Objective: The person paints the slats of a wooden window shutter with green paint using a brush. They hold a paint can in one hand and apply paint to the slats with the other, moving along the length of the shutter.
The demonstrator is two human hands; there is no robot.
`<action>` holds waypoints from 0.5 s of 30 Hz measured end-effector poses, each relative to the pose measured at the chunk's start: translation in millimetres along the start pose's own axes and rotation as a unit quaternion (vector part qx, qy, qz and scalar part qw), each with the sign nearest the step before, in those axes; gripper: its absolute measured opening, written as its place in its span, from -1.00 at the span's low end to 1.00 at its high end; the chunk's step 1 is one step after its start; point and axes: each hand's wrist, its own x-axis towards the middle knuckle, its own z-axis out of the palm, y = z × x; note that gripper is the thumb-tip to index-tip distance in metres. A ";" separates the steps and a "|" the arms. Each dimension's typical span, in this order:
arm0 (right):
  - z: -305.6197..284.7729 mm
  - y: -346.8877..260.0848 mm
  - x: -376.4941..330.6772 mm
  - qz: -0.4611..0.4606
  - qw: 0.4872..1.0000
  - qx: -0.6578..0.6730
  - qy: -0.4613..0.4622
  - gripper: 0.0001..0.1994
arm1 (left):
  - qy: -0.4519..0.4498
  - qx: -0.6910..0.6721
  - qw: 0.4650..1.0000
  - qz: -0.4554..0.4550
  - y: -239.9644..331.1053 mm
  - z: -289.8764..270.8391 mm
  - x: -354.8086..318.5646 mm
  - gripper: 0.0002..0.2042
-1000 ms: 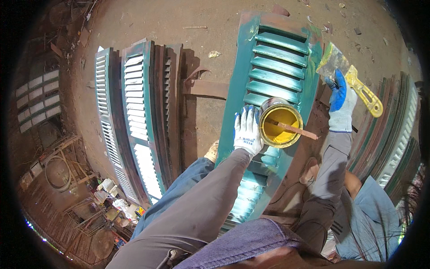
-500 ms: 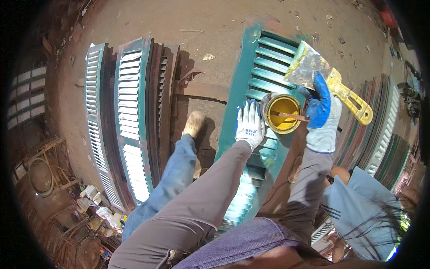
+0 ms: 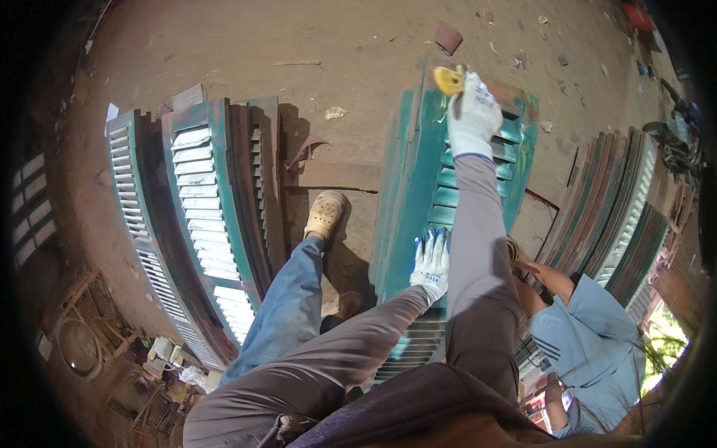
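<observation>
On shutter (image 3: 420,183), left fingers (image 3: 429,252) parted

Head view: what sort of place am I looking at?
Probably a rough shutter workshop, judging by the green louvred shutter in the middle, the long green-framed shutters with white slats lined up to the left, and the brown and green slatted panels packed together to the right.

You have louvred shutters (image 3: 205,216) on your left, stacked panels (image 3: 597,205) and a co-worker (image 3: 586,325) in light blue on your right, a reddish fragment (image 3: 448,37) ahead.
</observation>
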 end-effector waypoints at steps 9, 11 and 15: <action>12.9 -78.1 -24.9 -0.035 0.991 0.079 -0.106 -0.61 | 0.080 -0.277 0.958 0.006 -73.9 -37.3 -49.4 -0.44; 5.2 -66.4 -35.0 0.049 0.981 0.176 -0.064 -0.64 | 0.108 -0.171 0.979 0.021 -105.2 -136.5 -61.2 -0.52; 3.7 -26.7 -4.6 0.133 0.884 0.430 0.128 -0.64 | 0.155 -0.176 0.970 -0.069 -172.2 -152.8 -111.0 -0.65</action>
